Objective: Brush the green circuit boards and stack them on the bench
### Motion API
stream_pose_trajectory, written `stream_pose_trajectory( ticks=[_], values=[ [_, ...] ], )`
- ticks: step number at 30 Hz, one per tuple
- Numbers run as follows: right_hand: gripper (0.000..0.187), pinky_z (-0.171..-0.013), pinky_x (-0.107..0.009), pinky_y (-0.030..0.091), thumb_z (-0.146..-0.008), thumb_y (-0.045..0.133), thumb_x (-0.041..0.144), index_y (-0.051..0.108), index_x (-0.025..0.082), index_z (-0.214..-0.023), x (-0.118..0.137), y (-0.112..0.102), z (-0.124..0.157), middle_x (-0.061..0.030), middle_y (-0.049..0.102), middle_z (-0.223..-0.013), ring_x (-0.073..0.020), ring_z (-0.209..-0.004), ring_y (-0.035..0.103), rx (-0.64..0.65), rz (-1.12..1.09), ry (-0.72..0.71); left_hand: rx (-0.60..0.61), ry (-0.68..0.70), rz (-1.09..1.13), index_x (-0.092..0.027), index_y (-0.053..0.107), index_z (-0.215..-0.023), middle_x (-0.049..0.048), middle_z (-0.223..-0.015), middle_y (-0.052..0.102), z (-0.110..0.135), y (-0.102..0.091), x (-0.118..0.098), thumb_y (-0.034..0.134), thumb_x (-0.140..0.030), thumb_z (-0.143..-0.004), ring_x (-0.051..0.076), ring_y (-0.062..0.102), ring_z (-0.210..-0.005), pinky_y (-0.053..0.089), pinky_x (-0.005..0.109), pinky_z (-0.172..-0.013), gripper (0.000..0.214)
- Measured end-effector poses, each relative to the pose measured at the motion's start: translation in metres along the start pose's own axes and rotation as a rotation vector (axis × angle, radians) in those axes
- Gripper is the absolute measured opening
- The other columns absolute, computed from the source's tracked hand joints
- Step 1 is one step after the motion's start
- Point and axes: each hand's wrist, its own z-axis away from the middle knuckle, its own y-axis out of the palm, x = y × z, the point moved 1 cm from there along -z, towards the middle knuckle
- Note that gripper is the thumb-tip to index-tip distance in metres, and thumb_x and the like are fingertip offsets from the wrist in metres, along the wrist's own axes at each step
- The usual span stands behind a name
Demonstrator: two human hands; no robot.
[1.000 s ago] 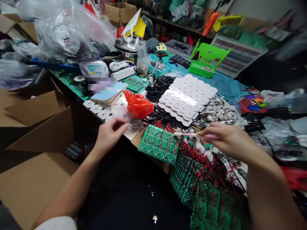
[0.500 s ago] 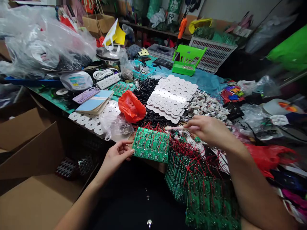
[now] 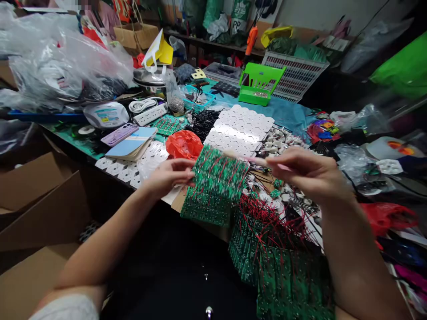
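Observation:
My left hand (image 3: 171, 177) grips the left edge of a green circuit board panel (image 3: 218, 173), raised and tilted, with red wires running across it. A second green panel (image 3: 203, 208) lies below it at the table edge. In my right hand (image 3: 300, 171) is a slim pink-handled brush (image 3: 248, 158), its pale head over the raised panel's upper edge; motion blurs whether they touch. To the right, a row of wired green panels (image 3: 245, 249) stands under a tangle of red wires (image 3: 267, 215), with another large panel (image 3: 293, 280) in front.
Behind the raised panel lie stacked white perforated sheets (image 3: 240, 129), a red plastic bag (image 3: 183, 143) and black cables (image 3: 203, 124). A blue notebook (image 3: 131, 141) and purple phone (image 3: 119, 134) sit left. Open cardboard boxes (image 3: 43, 200) stand at lower left. Small white parts (image 3: 283, 142) are heaped right.
The held panel has risen and tilted, uncovering another panel beneath. My left hand has moved up with it. My right hand and the brush have shifted slightly up, the brush head now over the panel.

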Motion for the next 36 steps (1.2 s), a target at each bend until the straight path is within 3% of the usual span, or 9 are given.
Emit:
stream_pose_trajectory(
  ticks=[4,8,11,15,19,22,25,31,36],
  values=[
    [0.016,-0.060,-0.027,0.043,-0.091,0.066,0.033,0.075,0.031,-0.103,0.006,0.019,-0.005,-0.0009,0.061,-0.077,-0.0140,-0.069,0.057,0.395,-0.012,-0.138,-0.044,0.149,-0.004,-0.013,0.072,-0.083,0.0018,-0.068,0.063,-0.071,0.004,0.000,0.083,-0.008,-0.060,0.014,0.064,-0.061,0.063,0.037,-0.072,0.026],
    [0.022,-0.063,-0.026,0.043,-0.096,0.057,0.028,0.073,0.027,-0.111,0.001,0.058,-0.008,-0.0033,0.062,-0.084,-0.0136,-0.072,0.056,0.497,0.103,-0.172,-0.144,0.128,-0.130,-0.008,0.067,-0.080,0.0002,-0.060,0.058,-0.122,0.013,0.020,0.079,-0.002,-0.064,0.015,0.063,-0.057,0.060,0.045,-0.074,0.021],
    [0.029,-0.069,-0.027,0.045,-0.099,0.048,0.023,0.070,0.025,-0.117,-0.005,0.083,-0.005,-0.0055,0.061,-0.090,-0.0151,-0.079,0.057,0.609,0.140,-0.193,-0.202,0.147,-0.220,-0.005,0.069,-0.084,0.0024,-0.060,0.060,-0.128,0.016,0.029,0.077,0.000,-0.066,0.019,0.064,-0.059,0.057,0.049,-0.077,0.021],
    [0.033,-0.070,-0.027,0.043,-0.100,0.044,0.020,0.066,0.026,-0.124,-0.009,0.100,0.001,-0.0051,0.058,-0.089,-0.0156,-0.080,0.055,0.699,0.129,-0.247,-0.218,0.297,-0.385,-0.011,0.073,-0.097,0.0081,-0.084,0.072,-0.087,0.009,0.024,0.074,-0.009,-0.074,0.021,0.069,-0.082,0.053,0.040,-0.089,0.023],
    [0.034,-0.068,-0.027,0.042,-0.101,0.042,0.019,0.065,0.025,-0.126,-0.009,0.108,0.006,-0.0053,0.055,-0.088,-0.0154,-0.077,0.052,0.744,0.127,-0.275,-0.233,0.525,-0.643,-0.017,0.073,-0.102,0.0069,-0.093,0.075,-0.012,-0.019,0.025,0.061,-0.022,-0.087,0.017,0.069,-0.079,0.055,0.032,-0.078,0.020],
    [0.036,-0.066,-0.026,0.041,-0.101,0.040,0.017,0.065,0.026,-0.126,-0.011,0.112,0.009,-0.0049,0.054,-0.086,-0.0150,-0.075,0.050,0.762,0.163,-0.320,-0.357,0.419,-0.619,-0.018,0.072,-0.102,0.0059,-0.092,0.074,0.036,-0.050,0.046,0.062,-0.025,-0.085,0.017,0.069,-0.078,0.056,0.032,-0.077,0.021],
    [0.041,-0.065,-0.026,0.040,-0.099,0.037,0.011,0.066,0.026,-0.125,-0.018,0.114,0.008,-0.0043,0.052,-0.084,-0.0147,-0.072,0.049,0.719,0.230,-0.342,-0.359,0.203,-0.459,-0.017,0.071,-0.104,0.0056,-0.090,0.072,0.067,-0.069,0.078,0.075,-0.029,-0.074,0.019,0.069,-0.081,0.057,0.034,-0.077,0.032],
    [0.038,-0.063,-0.028,0.041,-0.097,0.042,0.014,0.066,0.022,-0.125,-0.032,0.106,-0.004,-0.0048,0.051,-0.084,-0.0159,-0.069,0.051,0.442,0.438,-0.211,-0.203,0.021,-0.147,-0.019,0.063,-0.118,0.0036,-0.099,0.063,0.083,-0.049,0.115,0.088,-0.024,-0.057,0.018,0.066,-0.083,0.057,0.034,-0.077,0.067],
    [0.026,-0.064,-0.026,0.042,-0.098,0.048,0.021,0.070,0.021,-0.112,-0.020,0.093,-0.006,-0.0046,0.059,-0.086,-0.0142,-0.071,0.055,0.438,0.277,-0.181,-0.154,0.079,-0.225,-0.018,0.063,-0.121,0.0027,-0.096,0.061,0.072,-0.036,0.119,0.090,-0.025,-0.057,0.016,0.060,-0.080,0.052,0.030,-0.074,0.070]
  ],
)
